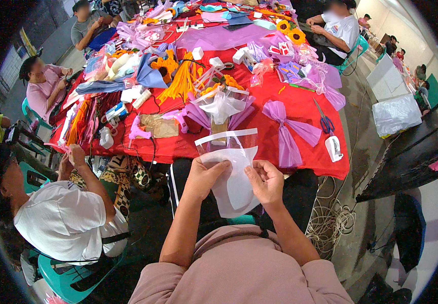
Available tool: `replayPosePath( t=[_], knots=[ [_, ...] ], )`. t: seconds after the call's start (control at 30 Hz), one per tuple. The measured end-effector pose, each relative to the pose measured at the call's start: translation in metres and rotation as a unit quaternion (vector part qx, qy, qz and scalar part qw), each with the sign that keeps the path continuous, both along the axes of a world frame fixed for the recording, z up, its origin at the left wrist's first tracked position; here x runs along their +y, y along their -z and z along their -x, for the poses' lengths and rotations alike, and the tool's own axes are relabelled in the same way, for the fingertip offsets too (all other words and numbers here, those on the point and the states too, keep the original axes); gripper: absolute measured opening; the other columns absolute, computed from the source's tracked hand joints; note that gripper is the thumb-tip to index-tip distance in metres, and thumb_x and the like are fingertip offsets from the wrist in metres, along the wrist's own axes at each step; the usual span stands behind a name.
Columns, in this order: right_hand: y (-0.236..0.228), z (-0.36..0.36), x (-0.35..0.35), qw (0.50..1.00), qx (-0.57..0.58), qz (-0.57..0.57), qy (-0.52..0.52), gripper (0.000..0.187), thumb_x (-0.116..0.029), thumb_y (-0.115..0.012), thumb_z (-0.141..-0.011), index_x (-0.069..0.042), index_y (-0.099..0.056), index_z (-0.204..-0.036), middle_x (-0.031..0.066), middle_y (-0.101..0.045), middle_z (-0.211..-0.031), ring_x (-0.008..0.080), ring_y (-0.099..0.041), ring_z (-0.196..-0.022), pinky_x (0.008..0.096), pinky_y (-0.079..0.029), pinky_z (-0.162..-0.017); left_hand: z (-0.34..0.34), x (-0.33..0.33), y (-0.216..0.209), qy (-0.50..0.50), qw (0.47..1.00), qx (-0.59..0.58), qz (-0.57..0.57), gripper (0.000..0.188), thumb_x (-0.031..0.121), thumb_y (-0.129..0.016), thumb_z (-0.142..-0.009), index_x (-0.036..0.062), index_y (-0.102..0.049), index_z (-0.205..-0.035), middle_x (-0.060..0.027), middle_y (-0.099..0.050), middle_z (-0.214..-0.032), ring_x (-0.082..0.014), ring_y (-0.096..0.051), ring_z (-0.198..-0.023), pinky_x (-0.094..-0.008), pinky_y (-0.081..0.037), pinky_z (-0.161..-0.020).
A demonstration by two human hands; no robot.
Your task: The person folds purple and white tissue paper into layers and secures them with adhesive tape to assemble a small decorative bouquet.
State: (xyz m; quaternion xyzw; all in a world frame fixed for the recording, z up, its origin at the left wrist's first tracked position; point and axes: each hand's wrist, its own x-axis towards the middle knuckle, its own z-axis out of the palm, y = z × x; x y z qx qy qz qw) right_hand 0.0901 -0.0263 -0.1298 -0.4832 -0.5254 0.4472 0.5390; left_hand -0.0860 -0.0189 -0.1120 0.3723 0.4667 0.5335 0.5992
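Observation:
A white translucent wrapping sheet (231, 188) with a clear, white-edged band hangs over my lap at the table's front edge. My left hand (206, 176) pinches its left side, thumb on top. My right hand (266, 182) grips the right side between thumb and curled fingers. Just beyond the sheet lies a small bouquet (221, 105) in white and purple wrap with orange flowers. To its right is a purple wrap gathered in the middle (289, 129). Blue-handled scissors (325, 123) and a white tape dispenser (333, 148) rest near the right edge.
Pink glue guns (139, 129) and brown paper (160, 125) lie left on the red-covered table (259, 114). Orange pipe cleaners (181, 81) and purple ribbons are heaped farther back. A person in white (61, 218) sits close at my left. Coiled cable (333, 225) lies on the right floor.

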Motion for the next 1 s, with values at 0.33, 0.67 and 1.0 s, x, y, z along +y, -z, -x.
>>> replayPosePath(
  t=[0.33,0.67,1.0],
  knots=[
    [-0.021,-0.01,0.002,0.992,-0.093,-0.076,-0.047,0.023,-0.007,-0.077,-0.078,0.001,-0.064,-0.095,0.0056,-0.065,-0.081,0.008,-0.058,-0.073,0.0236,-0.049,-0.065,0.041,0.01,-0.015,0.008,0.993,-0.005,-0.115,0.034,0.011,-0.076,-0.077,0.0012,-0.064,-0.107,-0.0094,-0.069,-0.097,-0.0184,-0.065,-0.09,-0.0333,-0.05,-0.084],
    [-0.029,-0.007,-0.004,0.973,-0.176,-0.135,-0.071,0.028,-0.007,-0.079,-0.075,0.004,-0.066,-0.098,0.0091,-0.068,-0.085,0.0112,-0.062,-0.076,0.0257,-0.05,-0.069,0.034,0.013,-0.05,0.084,0.949,0.243,-0.182,0.008,0.005,-0.07,-0.082,-0.0024,-0.068,-0.08,-0.0047,-0.066,-0.073,-0.0087,-0.059,-0.071,-0.0262,-0.047,-0.067],
    [-0.028,-0.007,-0.011,0.978,-0.122,-0.149,-0.084,0.023,-0.005,-0.077,-0.076,0.004,-0.068,-0.095,0.0083,-0.067,-0.082,0.0102,-0.061,-0.071,0.0242,-0.048,-0.064,0.033,0.017,-0.049,0.098,0.962,-0.01,-0.253,0.015,-0.007,-0.067,-0.078,0.0074,-0.067,-0.082,-0.0156,-0.066,-0.109,-0.0194,-0.063,-0.099,-0.0325,-0.054,-0.08]
  ],
)
